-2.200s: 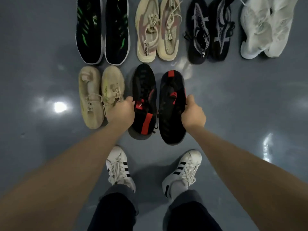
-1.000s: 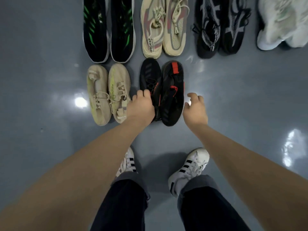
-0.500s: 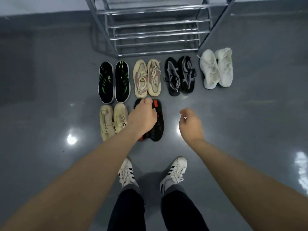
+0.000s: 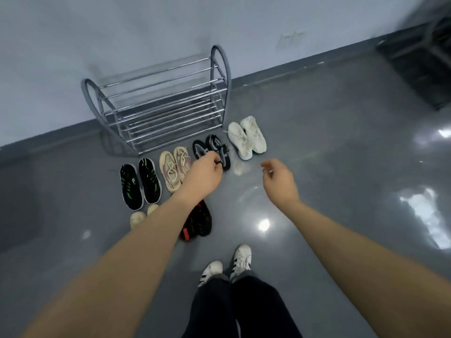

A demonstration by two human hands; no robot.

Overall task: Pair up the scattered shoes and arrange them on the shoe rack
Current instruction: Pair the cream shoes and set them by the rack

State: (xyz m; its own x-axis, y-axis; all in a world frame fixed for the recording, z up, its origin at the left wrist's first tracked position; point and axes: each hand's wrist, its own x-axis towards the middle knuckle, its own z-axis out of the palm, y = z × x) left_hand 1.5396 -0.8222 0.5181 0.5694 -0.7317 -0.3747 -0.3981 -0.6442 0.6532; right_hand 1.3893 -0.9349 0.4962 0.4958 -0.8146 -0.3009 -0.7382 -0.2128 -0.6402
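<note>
A chrome shoe rack (image 4: 158, 103) with bare rails stands against the wall. On the floor in front of it lie four pairs in a row: black-green (image 4: 140, 184), beige-pink (image 4: 174, 170), black-grey (image 4: 214, 147) and white (image 4: 247, 137). Nearer me lie a cream pair (image 4: 138, 217), mostly hidden by my left forearm, and a black-red pair (image 4: 199, 220). My left hand (image 4: 203, 175) hovers in front of the black-grey pair with loosely curled fingers and holds nothing. My right hand (image 4: 279, 181) hangs relaxed over bare floor, right of the shoes.
My own white striped sneakers (image 4: 227, 267) stand on the glossy grey floor (image 4: 329, 167) behind the shoe rows. A dark piece of furniture (image 4: 419, 62) sits at the far right by the wall.
Both hands let go of the black-red pair, now set beside the cream pair. The view has risen and pulled back, showing the rack, and my hands have lifted off the shoes.
</note>
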